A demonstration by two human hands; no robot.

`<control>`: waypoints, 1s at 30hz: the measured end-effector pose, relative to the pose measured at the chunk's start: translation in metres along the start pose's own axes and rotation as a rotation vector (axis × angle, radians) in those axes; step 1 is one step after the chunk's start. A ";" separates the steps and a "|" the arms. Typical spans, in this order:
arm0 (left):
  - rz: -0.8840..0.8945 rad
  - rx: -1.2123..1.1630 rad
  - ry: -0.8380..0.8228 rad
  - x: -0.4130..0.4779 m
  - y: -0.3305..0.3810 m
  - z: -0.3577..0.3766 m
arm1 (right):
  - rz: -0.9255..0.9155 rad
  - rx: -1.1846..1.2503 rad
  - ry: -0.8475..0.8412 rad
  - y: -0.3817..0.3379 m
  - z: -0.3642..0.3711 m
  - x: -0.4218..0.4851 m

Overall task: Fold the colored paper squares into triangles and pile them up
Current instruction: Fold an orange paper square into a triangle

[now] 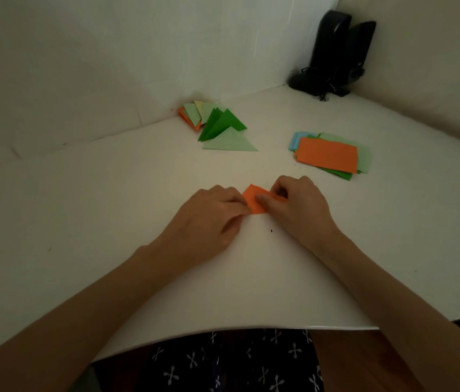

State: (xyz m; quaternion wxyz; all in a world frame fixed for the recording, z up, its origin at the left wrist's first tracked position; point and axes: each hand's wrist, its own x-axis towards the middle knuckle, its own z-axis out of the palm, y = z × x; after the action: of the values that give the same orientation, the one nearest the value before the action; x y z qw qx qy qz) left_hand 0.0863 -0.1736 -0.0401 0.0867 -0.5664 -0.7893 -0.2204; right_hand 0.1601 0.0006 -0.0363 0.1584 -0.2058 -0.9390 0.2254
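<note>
Together left hand (209,215) and right hand (296,206) pinch orange paper (252,200) on table (127,193)

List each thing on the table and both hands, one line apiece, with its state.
orange paper, partly folded, lying on the table, held by both hands.
left hand, curled fingers hold the paper's left edge.
right hand, pinches the paper's right side.
folded triangles, finished, loosely piled, some gaping open.
unfolded squares, flat, fanned stack, orange on top.
speakers, upright, side by side.
</note>
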 end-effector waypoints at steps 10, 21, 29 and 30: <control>0.033 0.122 -0.103 -0.009 0.005 -0.006 | 0.033 -0.310 -0.044 0.008 -0.009 -0.010; 0.038 0.207 -0.128 -0.013 0.007 -0.009 | -0.448 -0.239 -0.132 0.014 -0.020 -0.039; 0.070 0.345 -0.069 -0.030 -0.007 -0.031 | -0.430 -0.239 -0.037 0.011 -0.017 -0.036; 0.055 0.320 -0.063 -0.028 -0.003 -0.029 | -0.402 -0.245 -0.034 0.006 -0.017 -0.032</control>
State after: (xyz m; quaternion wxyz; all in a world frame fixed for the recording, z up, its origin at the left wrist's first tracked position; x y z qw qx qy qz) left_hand 0.0902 -0.2107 -0.0262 0.1570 -0.5734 -0.8009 -0.0716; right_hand 0.1964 -0.0037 -0.0317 0.1584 -0.0286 -0.9839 0.0771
